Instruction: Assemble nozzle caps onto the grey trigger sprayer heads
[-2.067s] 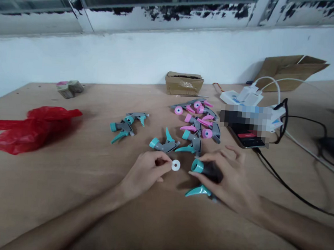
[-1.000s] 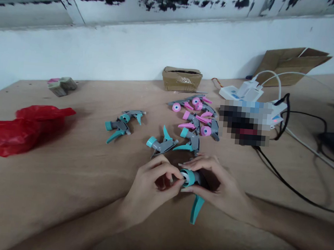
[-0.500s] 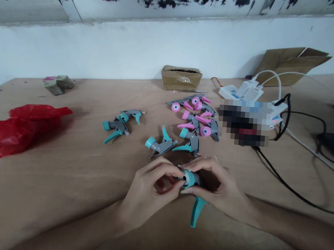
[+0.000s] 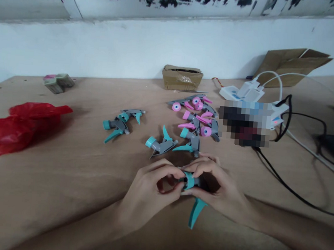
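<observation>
My right hand (image 4: 217, 186) grips a grey spray-trigger head with a teal collar (image 4: 190, 180); its teal lever (image 4: 196, 213) hangs down toward the table. My left hand (image 4: 150, 193) pinches at the collar's open end with thumb and fingertips pressed against it. The small white ring seen earlier is hidden at the collar mouth. Just beyond my hands lie two more teal-and-grey trigger heads (image 4: 161, 143), (image 4: 190, 142). Another teal pair (image 4: 121, 123) lies further left.
A heap of pink-and-grey trigger heads (image 4: 198, 116) lies behind. A red plastic bag (image 4: 19, 125) sits at far left. A small cardboard box (image 4: 182, 78), a power strip with chargers (image 4: 253, 95) and black cables (image 4: 289, 188) occupy the back and right of the wooden table (image 4: 64, 178).
My left hand carried the white ring to the teal collar and pressed it into the mouth. My right hand turned the trigger head so its lever points down.
</observation>
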The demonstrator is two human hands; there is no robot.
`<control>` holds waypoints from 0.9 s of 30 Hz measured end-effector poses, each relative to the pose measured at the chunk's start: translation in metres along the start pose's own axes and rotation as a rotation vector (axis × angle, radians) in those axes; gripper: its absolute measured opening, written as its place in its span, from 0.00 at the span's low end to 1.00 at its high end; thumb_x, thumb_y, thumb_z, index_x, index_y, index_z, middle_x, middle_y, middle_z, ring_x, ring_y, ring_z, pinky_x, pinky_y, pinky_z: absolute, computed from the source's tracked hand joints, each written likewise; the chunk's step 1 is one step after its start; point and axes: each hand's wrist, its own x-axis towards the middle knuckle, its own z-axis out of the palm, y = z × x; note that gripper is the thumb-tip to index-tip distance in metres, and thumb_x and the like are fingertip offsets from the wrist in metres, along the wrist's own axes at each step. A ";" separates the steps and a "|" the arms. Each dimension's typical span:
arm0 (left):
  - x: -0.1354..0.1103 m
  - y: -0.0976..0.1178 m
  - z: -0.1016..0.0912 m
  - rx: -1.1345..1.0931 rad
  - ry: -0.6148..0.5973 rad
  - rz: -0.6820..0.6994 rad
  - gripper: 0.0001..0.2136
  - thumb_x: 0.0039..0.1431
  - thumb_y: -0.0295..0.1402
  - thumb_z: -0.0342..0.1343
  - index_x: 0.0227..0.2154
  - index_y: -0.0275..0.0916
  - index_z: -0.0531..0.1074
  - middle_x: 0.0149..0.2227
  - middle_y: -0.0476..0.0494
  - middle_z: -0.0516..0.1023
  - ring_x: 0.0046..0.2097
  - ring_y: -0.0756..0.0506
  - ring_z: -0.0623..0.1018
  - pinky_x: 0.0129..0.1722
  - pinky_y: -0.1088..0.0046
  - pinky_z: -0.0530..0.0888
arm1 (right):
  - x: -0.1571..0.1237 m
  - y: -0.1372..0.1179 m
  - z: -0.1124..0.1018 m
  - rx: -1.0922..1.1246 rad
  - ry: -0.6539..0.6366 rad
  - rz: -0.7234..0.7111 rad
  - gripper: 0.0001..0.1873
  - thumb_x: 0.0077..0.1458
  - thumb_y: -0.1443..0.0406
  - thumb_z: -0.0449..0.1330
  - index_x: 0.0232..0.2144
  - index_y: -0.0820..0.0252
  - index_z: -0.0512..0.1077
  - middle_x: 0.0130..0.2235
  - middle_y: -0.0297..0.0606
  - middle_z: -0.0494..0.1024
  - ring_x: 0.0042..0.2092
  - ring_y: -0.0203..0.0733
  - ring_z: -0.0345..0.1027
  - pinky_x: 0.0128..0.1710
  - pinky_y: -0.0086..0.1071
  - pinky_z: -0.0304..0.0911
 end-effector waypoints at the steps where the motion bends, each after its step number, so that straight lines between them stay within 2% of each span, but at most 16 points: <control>1: -0.001 0.000 0.000 0.010 0.013 0.010 0.05 0.49 0.24 0.57 0.29 0.39 0.74 0.29 0.50 0.74 0.25 0.55 0.71 0.22 0.82 0.68 | 0.000 0.000 0.000 -0.002 0.005 -0.008 0.16 0.46 0.64 0.65 0.34 0.52 0.61 0.38 0.31 0.77 0.41 0.40 0.71 0.54 0.48 0.51; 5: -0.003 -0.001 -0.001 0.053 0.068 0.095 0.06 0.50 0.25 0.59 0.31 0.40 0.75 0.31 0.50 0.75 0.32 0.51 0.74 0.31 0.78 0.72 | 0.001 -0.002 -0.001 -0.001 0.007 -0.010 0.16 0.47 0.64 0.65 0.34 0.52 0.61 0.39 0.30 0.77 0.43 0.40 0.71 0.54 0.47 0.50; 9: -0.003 -0.003 -0.001 0.096 0.090 0.175 0.06 0.51 0.25 0.59 0.32 0.42 0.75 0.32 0.51 0.77 0.38 0.49 0.73 0.39 0.74 0.71 | 0.001 -0.002 -0.001 -0.014 -0.004 0.009 0.17 0.46 0.63 0.65 0.34 0.53 0.60 0.39 0.30 0.77 0.42 0.40 0.71 0.54 0.47 0.49; 13: -0.002 -0.002 0.000 0.102 0.096 0.159 0.07 0.51 0.25 0.59 0.32 0.43 0.75 0.32 0.52 0.77 0.37 0.49 0.73 0.39 0.73 0.70 | 0.000 -0.001 -0.001 -0.023 -0.002 0.015 0.17 0.46 0.62 0.65 0.34 0.53 0.60 0.38 0.31 0.76 0.41 0.40 0.71 0.54 0.48 0.49; 20: -0.003 -0.004 0.005 0.021 0.121 0.002 0.08 0.49 0.23 0.59 0.32 0.40 0.70 0.33 0.51 0.75 0.33 0.51 0.73 0.34 0.76 0.70 | -0.001 -0.001 0.000 0.016 0.011 0.025 0.15 0.47 0.64 0.64 0.31 0.53 0.59 0.39 0.31 0.76 0.42 0.40 0.70 0.53 0.48 0.50; 27: -0.004 -0.008 0.005 -0.056 0.088 0.003 0.10 0.50 0.23 0.58 0.35 0.40 0.68 0.32 0.52 0.74 0.34 0.51 0.74 0.34 0.77 0.71 | 0.000 -0.001 0.000 0.029 0.011 0.013 0.15 0.47 0.65 0.64 0.31 0.53 0.59 0.40 0.32 0.76 0.43 0.41 0.70 0.51 0.47 0.51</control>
